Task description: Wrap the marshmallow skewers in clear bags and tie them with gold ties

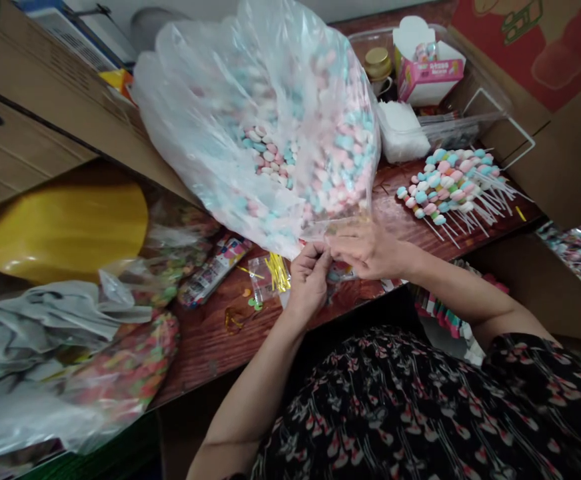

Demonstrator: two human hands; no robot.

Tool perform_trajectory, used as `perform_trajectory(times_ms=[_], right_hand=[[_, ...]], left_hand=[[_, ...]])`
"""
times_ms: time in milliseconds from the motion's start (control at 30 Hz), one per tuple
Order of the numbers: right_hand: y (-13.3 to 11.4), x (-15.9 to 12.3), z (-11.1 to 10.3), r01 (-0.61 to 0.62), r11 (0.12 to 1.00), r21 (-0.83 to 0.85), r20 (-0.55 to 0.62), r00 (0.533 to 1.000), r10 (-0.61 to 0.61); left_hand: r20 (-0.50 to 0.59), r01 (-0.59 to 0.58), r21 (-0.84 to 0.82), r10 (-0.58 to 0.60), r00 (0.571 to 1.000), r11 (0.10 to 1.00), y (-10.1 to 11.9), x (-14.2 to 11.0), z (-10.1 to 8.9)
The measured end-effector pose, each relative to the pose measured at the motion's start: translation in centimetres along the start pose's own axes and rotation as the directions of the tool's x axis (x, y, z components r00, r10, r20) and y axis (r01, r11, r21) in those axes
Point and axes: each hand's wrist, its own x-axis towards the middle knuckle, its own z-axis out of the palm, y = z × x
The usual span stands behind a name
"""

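My left hand (309, 279) is closed in a pinch near the table's front edge. Its thumb and finger meet the fingertips of my right hand (361, 245), which is closed too and slightly blurred. What they pinch is hidden; a bit of clear film and a small red spot show beside the fingertips. Just beyond stands a large clear plastic bag (210, 140) full of pink, white and blue candies (270, 157). Left of my left hand lie gold twist ties (277, 272) on a small clear packet. Printed clear plastic (341, 272) lies partly beneath my right hand.
Candy skewers (450, 180) on white sticks are piled at right. Behind them, a clear bin (490, 110) holds a pink box (430, 77) and gold-lidded jar (378, 63). Bags of colourful candies (120, 367) and grey cloth (45, 320) fill the left. Cardboard boxes (530, 160) flank the table (210, 340).
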Motion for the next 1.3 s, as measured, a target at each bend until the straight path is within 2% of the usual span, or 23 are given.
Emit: perform_trajectory(times_ms=[67,133,200,233,300,367,433,533,667,733,833,933,1000,1067,1133,1167,1200,1233,1267,1300], right_hand=[[-0.1,-0.7,0.8,-0.084,0.991,0.108,-0.134,0.986,0.098],[-0.4,-1.7,1.6,-0.219,0.938,0.270,-0.273,0.916,0.292],[-1.0,-2.7,2.8,-0.317,0.867,0.385,-0.317,0.837,0.446],[-1.4,-3.0,3.5,-0.335,0.848,0.410,-0.308,0.825,0.475],[-2.1,-3.3,4.9,-0.329,0.842,0.428,-0.316,0.819,0.480],[-2.5,-3.1,5.9,-0.326,0.838,0.437,-0.360,0.791,0.495],[-2.5,-2.7,6.3,-0.329,0.831,0.448,-0.399,0.759,0.515],[-2.3,-2.3,6.4,-0.288,0.835,0.468,-0.432,0.750,0.500],[-2.2,-2.3,7.5,-0.238,0.863,0.446,-0.538,0.699,0.471],[-2.1,-2.3,8.2,-0.244,0.879,0.409,-0.568,0.686,0.455],[-1.8,-2.2,8.6,-0.253,0.886,0.390,-0.571,0.688,0.448],[-1.5,-2.0,8.2,-0.271,0.878,0.395,-0.560,0.686,0.464],[-1.3,-1.7,7.8,-0.288,0.858,0.425,-0.527,0.692,0.493],[-1.1,-1.5,7.7,-0.312,0.805,0.505,-0.439,0.710,0.551],[-0.7,-1.4,7.6,-0.337,0.748,0.571,-0.358,0.718,0.597],[-0.4,-1.5,7.4,-0.344,0.751,0.563,-0.359,0.717,0.598],[-0.1,-1.7,7.0,-0.341,0.790,0.509,-0.391,0.727,0.565],[0.2,-1.9,6.5,-0.318,0.858,0.402,-0.437,0.757,0.486],[0.5,-2.1,5.8,-0.265,0.932,0.246,-0.466,0.811,0.354],[0.8,-2.4,4.9,-0.181,0.981,0.064,-0.440,0.877,0.191]], left_hand=[[-0.094,-0.023,-0.045,0.018,0.995,0.999,0.4,0.0,0.0],[-0.174,-0.077,-0.073,0.064,0.983,0.994,0.9,-0.1,0.1],[-0.209,-0.128,-0.076,0.109,0.972,0.989,1.2,-0.2,0.5],[-0.213,-0.148,-0.073,0.129,0.968,0.986,1.3,-0.2,0.8],[-0.213,-0.179,-0.064,0.162,0.964,0.982,1.0,-0.5,1.4],[-0.197,-0.175,-0.066,0.160,0.967,0.982,0.5,-0.9,1.7],[-0.128,-0.110,-0.069,0.101,0.987,0.992,-0.3,-1.3,1.4],[-0.031,-0.020,-0.018,0.019,0.999,1.000,-1.5,-1.9,0.3],[-0.076,-0.104,0.160,0.117,0.990,0.982,-2.1,-2.1,-0.8],[-0.053,-0.114,0.219,0.128,0.990,0.969,-2.0,-1.9,-0.9],[0.041,0.021,0.081,-0.025,0.999,0.996,-1.6,-1.3,-0.9],[0.151,0.208,-0.115,-0.190,0.970,0.971,-1.3,-1.0,-1.1],[0.210,0.286,-0.147,-0.253,0.944,0.947,-1.2,-0.9,-1.4],[0.245,0.334,-0.143,-0.293,0.924,0.932,-1.1,-0.8,-1.6],[0.237,0.352,-0.144,-0.314,0.920,0.925,-1.1,-0.6,-1.7],[0.229,0.359,-0.145,-0.322,0.919,0.922,-1.0,-0.5,-1.8],[0.230,0.372,-0.145,-0.334,0.914,0.917,-0.9,-0.4,-1.8],[0.245,0.392,-0.143,-0.351,0.904,0.909,-0.8,-0.3,-1.8],[0.273,0.417,-0.138,-0.370,0.888,0.898,-0.6,-0.1,-1.9],[0.314,0.450,-0.127,-0.394,0.864,0.884,-0.3,0.0,-2.0]])
